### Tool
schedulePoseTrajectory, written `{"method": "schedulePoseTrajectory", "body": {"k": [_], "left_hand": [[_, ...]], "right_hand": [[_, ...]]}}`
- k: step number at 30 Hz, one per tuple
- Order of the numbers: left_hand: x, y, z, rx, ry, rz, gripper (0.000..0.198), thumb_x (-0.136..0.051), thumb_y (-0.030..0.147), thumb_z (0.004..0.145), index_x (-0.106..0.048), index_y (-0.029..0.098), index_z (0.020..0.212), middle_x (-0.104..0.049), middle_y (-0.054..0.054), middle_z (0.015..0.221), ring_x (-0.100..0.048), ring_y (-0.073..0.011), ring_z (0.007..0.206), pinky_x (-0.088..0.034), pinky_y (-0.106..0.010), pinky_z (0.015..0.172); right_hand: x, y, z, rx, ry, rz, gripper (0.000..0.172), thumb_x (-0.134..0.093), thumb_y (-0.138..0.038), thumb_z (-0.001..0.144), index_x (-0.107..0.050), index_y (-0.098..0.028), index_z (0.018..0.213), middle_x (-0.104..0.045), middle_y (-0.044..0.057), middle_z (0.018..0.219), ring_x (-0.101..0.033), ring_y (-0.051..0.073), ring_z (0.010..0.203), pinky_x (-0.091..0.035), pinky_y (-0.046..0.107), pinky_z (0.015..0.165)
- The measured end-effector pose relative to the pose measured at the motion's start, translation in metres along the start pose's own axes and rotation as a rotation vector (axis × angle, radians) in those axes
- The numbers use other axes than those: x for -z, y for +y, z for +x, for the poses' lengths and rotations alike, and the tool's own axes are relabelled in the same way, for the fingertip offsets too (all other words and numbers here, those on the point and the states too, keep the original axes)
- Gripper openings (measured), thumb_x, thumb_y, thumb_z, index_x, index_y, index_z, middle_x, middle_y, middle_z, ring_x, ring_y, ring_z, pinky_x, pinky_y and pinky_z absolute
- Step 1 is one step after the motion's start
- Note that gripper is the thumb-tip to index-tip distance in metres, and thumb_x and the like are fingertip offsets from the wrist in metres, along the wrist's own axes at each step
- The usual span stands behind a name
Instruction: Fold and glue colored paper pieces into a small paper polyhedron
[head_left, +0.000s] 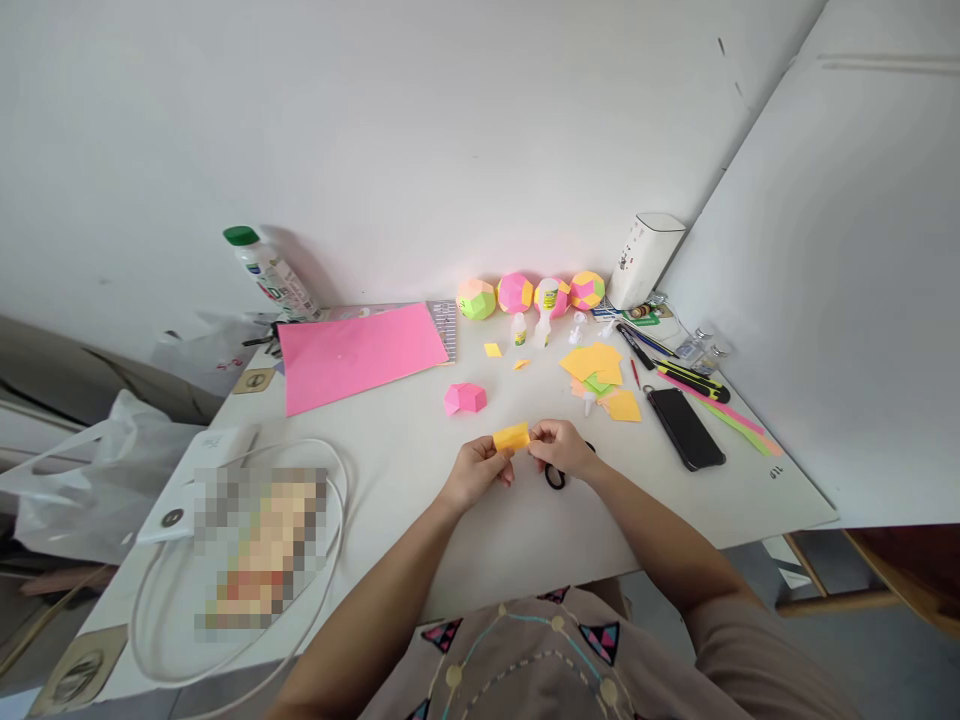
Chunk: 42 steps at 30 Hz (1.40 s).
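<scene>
Together, two hands (477, 470) (561, 446) hold one yellow paper (511, 437); four balls (515, 293) sit beyond.

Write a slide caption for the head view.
Left hand holds yellow paper, right hand at its edge, before four paper balls on a white table.

white table (397, 470) under probable scissors (549, 471)

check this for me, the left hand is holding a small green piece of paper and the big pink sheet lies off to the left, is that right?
Not quite: the head view shows the left hand holding a small yellow piece of paper, not green. The big pink sheet does lie off to the left.
</scene>
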<state>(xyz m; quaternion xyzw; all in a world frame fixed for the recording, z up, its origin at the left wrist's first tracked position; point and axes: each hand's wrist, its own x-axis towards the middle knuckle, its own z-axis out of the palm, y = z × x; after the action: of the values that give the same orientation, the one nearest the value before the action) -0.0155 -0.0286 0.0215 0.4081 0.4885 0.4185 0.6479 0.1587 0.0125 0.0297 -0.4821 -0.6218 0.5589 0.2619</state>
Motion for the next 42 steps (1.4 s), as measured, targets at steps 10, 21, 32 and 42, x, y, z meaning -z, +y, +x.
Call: {"method": "schedulePoseTrajectory", "body": {"k": [10,21,32,42], "left_hand": [[0.012,-0.015,0.021,-0.092,-0.001,-0.135,0.037,-0.074,0.047,0.064,-0.051,0.017,0.070,-0.058,0.004,0.045,-0.048,-0.0096,0.039,-0.039,-0.024,0.045],[0.024,-0.006,0.024,-0.036,-0.108,-0.184,0.028,-0.067,0.039,0.072,-0.054,0.016,0.065,-0.060,0.000,0.050,-0.051,-0.0105,0.046,-0.042,-0.026,0.052],[0.025,-0.006,0.025,0.002,-0.178,-0.286,0.025,-0.068,0.034,0.075,-0.058,0.014,0.064,-0.064,-0.002,0.054,-0.055,-0.0104,0.048,-0.044,-0.025,0.055],[0.025,-0.004,0.024,0.013,-0.195,-0.298,0.026,-0.070,0.036,0.075,-0.058,0.014,0.068,-0.065,-0.002,0.056,-0.056,-0.0114,0.048,-0.045,-0.026,0.056]], "right_hand": [[0.007,0.012,-0.001,0.223,0.178,-0.298,0.016,-0.055,-0.019,0.072,-0.056,-0.019,0.087,-0.061,0.004,0.081,-0.058,0.017,0.072,-0.050,0.031,0.063],[0.008,0.052,-0.055,0.467,0.373,-0.981,0.032,-0.044,0.002,0.075,-0.066,-0.018,0.088,-0.061,0.011,0.099,-0.055,0.023,0.089,-0.047,0.038,0.077],[0.032,0.048,-0.049,0.536,0.228,-1.065,0.031,-0.043,0.005,0.063,-0.059,-0.016,0.079,-0.059,0.007,0.082,-0.053,0.020,0.078,-0.046,0.032,0.072],[0.167,0.010,-0.005,0.351,0.479,-1.217,0.029,-0.044,-0.002,0.072,-0.062,-0.019,0.086,-0.057,0.011,0.100,-0.053,0.024,0.100,-0.045,0.035,0.091]]}}
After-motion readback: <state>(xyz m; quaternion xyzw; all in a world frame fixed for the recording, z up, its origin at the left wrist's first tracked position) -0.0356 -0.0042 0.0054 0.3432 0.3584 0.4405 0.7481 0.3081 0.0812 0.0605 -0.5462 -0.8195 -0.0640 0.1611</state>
